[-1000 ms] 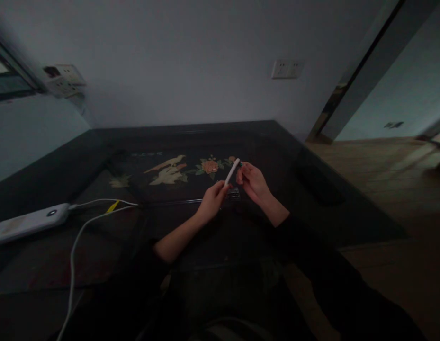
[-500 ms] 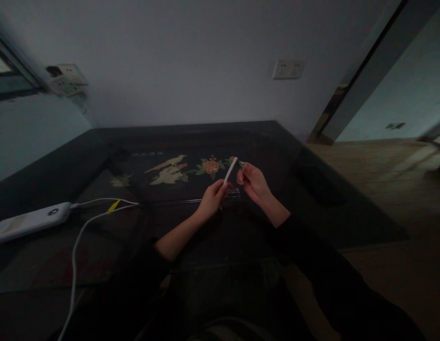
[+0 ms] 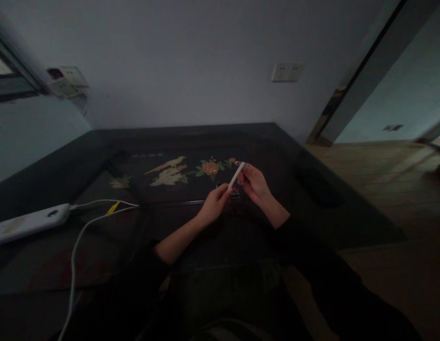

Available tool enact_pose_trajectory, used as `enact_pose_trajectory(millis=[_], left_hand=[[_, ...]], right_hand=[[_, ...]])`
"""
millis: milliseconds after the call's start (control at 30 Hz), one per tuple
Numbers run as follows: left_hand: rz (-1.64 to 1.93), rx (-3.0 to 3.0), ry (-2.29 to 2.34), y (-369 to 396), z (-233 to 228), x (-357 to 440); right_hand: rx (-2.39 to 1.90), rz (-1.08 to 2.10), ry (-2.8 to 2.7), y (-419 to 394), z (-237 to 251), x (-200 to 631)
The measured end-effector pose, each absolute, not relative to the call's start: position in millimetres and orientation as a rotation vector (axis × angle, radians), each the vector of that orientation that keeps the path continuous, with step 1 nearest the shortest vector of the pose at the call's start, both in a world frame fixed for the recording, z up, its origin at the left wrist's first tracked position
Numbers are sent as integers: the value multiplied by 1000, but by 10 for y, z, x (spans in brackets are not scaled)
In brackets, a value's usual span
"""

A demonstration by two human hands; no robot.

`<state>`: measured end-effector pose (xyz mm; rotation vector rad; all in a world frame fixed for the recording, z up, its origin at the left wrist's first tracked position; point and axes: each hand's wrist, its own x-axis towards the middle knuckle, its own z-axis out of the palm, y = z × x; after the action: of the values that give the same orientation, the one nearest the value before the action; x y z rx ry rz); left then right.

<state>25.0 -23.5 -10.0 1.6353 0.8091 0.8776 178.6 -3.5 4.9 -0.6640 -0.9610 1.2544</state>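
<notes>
The lower end of the white stick (image 3: 237, 174) was hidden inside the left hand (image 3: 214, 205), and the fingers of the right hand (image 3: 254, 183) covered part of its upper end, where a small greenish piece was too tiny and dim to identify. A small dark object (image 3: 218, 185) just beside the left fingertips could not be made out. The white power bank (image 3: 28, 223) ran off the left edge, and its white cable (image 3: 76, 246) left the frame at the bottom.

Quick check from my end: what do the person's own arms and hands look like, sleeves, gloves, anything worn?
Both arms wear dark, near-black long sleeves. The left sleeve is pushed up, baring the forearm; the right sleeve reaches the wrist. The left hand and right hand are bare: no gloves, rings or watch visible in the dim light.
</notes>
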Motion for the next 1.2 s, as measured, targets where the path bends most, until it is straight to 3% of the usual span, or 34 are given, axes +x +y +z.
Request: enact_pose_trajectory(millis=[1200], left_hand=[[959,1599,908,-149,-146,229]], right_hand=[[-625,1229,-1039,-60,57,1768]])
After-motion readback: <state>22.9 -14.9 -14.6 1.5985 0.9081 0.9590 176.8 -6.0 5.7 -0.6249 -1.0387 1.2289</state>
